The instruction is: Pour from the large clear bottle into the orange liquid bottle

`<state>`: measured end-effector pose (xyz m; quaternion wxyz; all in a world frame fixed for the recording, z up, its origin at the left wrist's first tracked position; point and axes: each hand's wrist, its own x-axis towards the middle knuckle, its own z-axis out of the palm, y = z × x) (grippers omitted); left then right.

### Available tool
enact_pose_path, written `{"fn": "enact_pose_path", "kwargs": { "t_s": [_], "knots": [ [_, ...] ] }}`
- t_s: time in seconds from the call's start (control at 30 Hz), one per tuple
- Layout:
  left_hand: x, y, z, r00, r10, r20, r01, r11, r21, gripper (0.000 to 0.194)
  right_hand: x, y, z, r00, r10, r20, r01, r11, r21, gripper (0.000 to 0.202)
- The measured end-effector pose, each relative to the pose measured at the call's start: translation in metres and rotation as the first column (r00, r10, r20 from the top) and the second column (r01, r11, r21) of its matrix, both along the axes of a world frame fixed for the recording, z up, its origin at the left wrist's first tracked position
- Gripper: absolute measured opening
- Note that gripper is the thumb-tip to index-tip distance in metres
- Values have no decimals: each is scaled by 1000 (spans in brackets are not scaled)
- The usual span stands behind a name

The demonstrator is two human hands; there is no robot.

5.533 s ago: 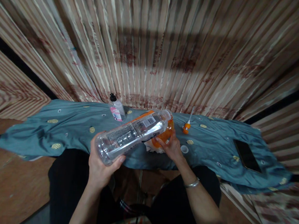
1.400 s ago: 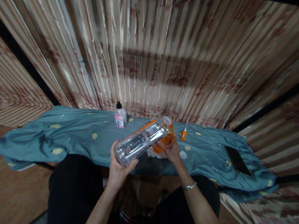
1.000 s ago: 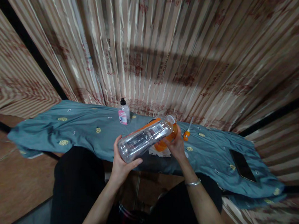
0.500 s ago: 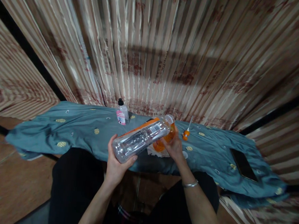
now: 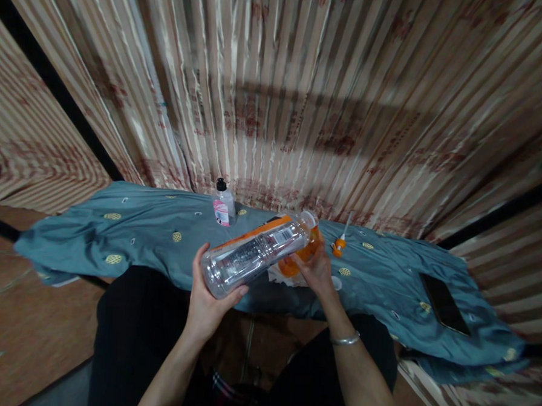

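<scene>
My left hand [image 5: 211, 303] is wrapped round the base of a clear plastic bottle [image 5: 254, 253] with an orange-edged label. The bottle is tilted, its neck up and to the right. Behind that neck stands an orange bottle [image 5: 290, 266], partly hidden. My right hand [image 5: 317, 266] grips the orange bottle, its fingers partly covered by the clear one. The clear bottle's mouth lies over the top of the orange bottle; whether they touch I cannot tell. An orange pump top [image 5: 339, 246] with a pale tube lies on the cloth to the right.
A clear bottle with a pink label and black cap [image 5: 224, 206] stands at the back. A dark phone [image 5: 444, 303] lies on the right. Pale paper [image 5: 276, 277] and a small white cap [image 5: 336, 283] lie near the front edge of the teal cloth [image 5: 150, 245]. Striped curtain hangs behind.
Both hands keep their hold and the bottles stay almost in place. The clear bottle's base has dipped very slightly to the left. The whole view has shifted a little.
</scene>
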<state>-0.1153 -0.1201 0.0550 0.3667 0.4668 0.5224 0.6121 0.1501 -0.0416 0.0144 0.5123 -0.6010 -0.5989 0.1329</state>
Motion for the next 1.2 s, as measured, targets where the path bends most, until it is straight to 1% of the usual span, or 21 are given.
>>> {"fn": "enact_pose_path", "kwargs": {
  "t_s": [0.13,0.27,0.33,0.43,0.5,0.63,0.8,0.93,1.03,1.13,1.2],
  "knots": [
    [-8,3,0,999,-53,-5,53,998,-26,126,0,-1,0,1000,-2,-1,2,1000,-3,95],
    [-10,2,6,996,-93,14,94,996,-14,128,-1,-2,2,1000,21,-12,-21,1000,11,94],
    [-8,-1,9,996,-93,6,94,996,-8,130,-2,-3,3,1000,25,-16,-24,1000,6,93],
    [-4,-5,14,999,-35,-9,35,999,-4,126,-2,-4,3,1000,25,-18,-25,1000,-5,92],
    [-3,-6,15,999,-23,-28,23,1000,-6,125,-2,-4,2,1000,25,-20,-25,1000,-9,90],
    [-5,-4,14,997,-48,-64,47,999,-23,125,-2,-3,1,1000,13,-16,-13,1000,5,87],
    [-8,-4,10,996,-45,-76,42,998,-42,118,-4,-1,1,1000,4,-23,-5,1000,-6,90],
    [-8,-5,8,998,-46,-36,44,997,-62,121,-4,0,1,999,11,-32,-12,1000,-14,93],
    [-8,-5,6,997,-25,-68,22,999,-42,122,-4,0,0,999,8,-39,-9,1000,-29,95],
    [-8,-5,5,994,-5,-111,1,1000,-29,121,-3,0,-2,999,23,-29,-23,1000,8,93],
    [-8,-6,6,995,-10,-103,6,999,-40,121,-2,0,-3,999,25,-24,-25,1000,11,92]
  ]
}}
